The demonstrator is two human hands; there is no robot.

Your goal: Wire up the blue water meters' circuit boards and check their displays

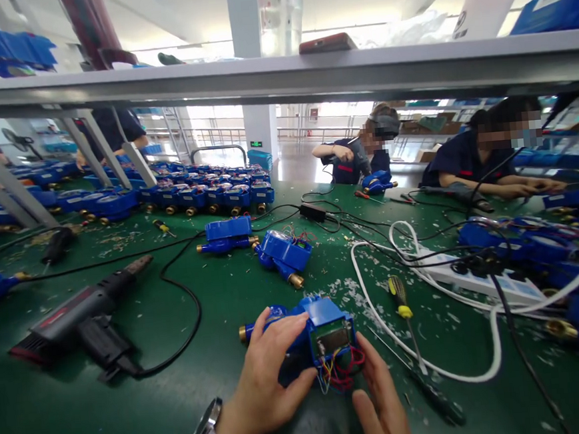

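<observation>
On the green bench in front of me lies a blue water meter (322,313) with a brass pipe end at its left. Its box is open toward me, showing a circuit board and loose red, yellow and white wires (346,373). My left hand (268,366), with a watch on the wrist, grips the meter's left side, fingers over the body and thumb at the box's lower corner. At the box's right edge, my right hand (381,390) has its fingers apart beside the red wires; whether they touch is unclear.
A heat gun (82,320) rests at the left. Two more meters (285,251) lie ahead. To the right are a yellow-black screwdriver (400,296), a dark-handled screwdriver (437,399) and a white power strip (479,279) with cables. A shelf (278,77) spans overhead; co-workers sit opposite.
</observation>
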